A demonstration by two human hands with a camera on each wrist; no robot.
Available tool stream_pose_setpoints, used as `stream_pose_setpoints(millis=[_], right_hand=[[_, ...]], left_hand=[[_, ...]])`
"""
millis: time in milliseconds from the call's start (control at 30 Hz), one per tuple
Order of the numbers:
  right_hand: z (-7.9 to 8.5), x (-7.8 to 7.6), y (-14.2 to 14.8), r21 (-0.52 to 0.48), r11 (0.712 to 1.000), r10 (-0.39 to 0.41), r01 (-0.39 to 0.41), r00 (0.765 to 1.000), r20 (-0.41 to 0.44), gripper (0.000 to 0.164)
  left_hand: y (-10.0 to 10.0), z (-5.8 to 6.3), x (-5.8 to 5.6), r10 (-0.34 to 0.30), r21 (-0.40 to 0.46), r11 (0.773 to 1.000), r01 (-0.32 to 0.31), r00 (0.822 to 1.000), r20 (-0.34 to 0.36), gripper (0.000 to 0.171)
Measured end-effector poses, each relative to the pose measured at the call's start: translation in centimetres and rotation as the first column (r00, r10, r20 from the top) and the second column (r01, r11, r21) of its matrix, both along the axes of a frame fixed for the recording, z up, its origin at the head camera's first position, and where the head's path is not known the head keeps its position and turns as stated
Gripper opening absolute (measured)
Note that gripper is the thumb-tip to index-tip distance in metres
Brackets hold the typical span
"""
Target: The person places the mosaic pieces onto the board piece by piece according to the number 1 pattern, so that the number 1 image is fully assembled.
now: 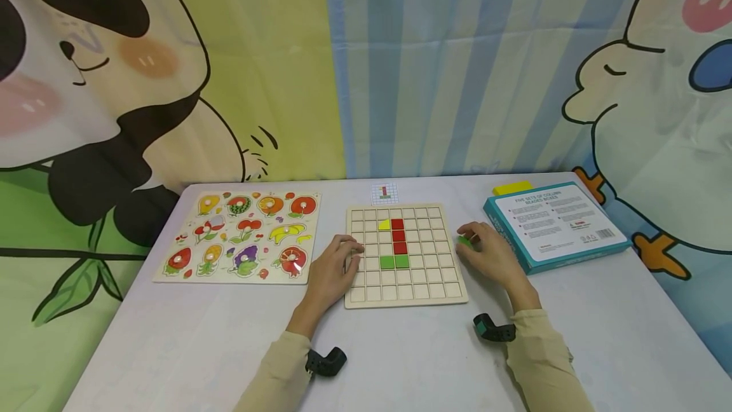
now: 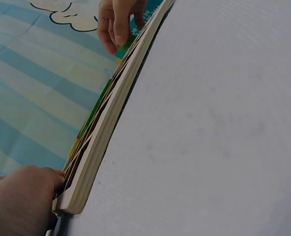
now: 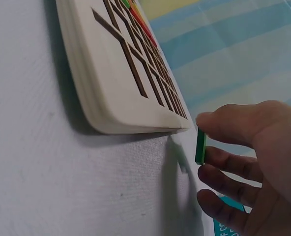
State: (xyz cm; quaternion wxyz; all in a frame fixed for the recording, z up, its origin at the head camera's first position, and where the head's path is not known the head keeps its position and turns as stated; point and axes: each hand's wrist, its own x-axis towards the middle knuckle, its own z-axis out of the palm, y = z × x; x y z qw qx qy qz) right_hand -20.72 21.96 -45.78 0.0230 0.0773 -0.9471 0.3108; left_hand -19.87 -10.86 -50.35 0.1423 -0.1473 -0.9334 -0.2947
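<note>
Just off the right edge of a wooden grid board (image 1: 423, 285), my right hand (image 1: 486, 251) pinches a green tile (image 3: 200, 147) between thumb and fingers. At the board's left edge, my left hand (image 1: 334, 269) holds the rim with bent fingers; part of its grip is hidden in the left wrist view. On the grid lie a yellow tile (image 1: 384, 226) with a slanted side, a column of red tiles (image 1: 398, 236) and two green squares (image 1: 394, 262) below. A small pattern card (image 1: 384, 193) showing a similar coloured figure lies behind the board.
A fruit puzzle board (image 1: 240, 237) lies to the left. On the right sits a teal box (image 1: 557, 224) with a yellow item (image 1: 512, 188) behind it. A patterned curtain (image 1: 446, 68) hangs behind the white table (image 1: 400, 355).
</note>
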Motion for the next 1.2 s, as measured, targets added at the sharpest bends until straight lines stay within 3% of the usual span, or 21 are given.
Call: stream_pose_setpoints(millis=[200,467,667,1200], right_hand=[[0.1,0.1,-0.6,-0.084,0.993,0.080,-0.081,0.997,-0.011,0.030],[0.4,0.5,-2.3,-0.114,0.981,0.154,-0.155,0.988,-0.012,0.029],[0.5,0.6,-3.7,-0.086,0.976,0.198,-0.200,0.980,-0.024,0.027],[0.3,1.5,-6.5,0.009,0.979,0.205,-0.205,0.979,0.001,0.022]], left_hand=[[0.0,-0.1,0.0,0.001,0.003,1.000,-0.001,1.000,0.007,0.015],[0.0,0.1,0.0,-0.002,0.000,1.000,0.002,1.000,0.012,0.015],[0.0,0.0,0.0,-0.001,-0.003,1.000,0.001,1.000,0.006,0.015],[0.0,-0.1,0.0,0.003,0.004,1.000,-0.003,1.000,-0.022,0.015]])
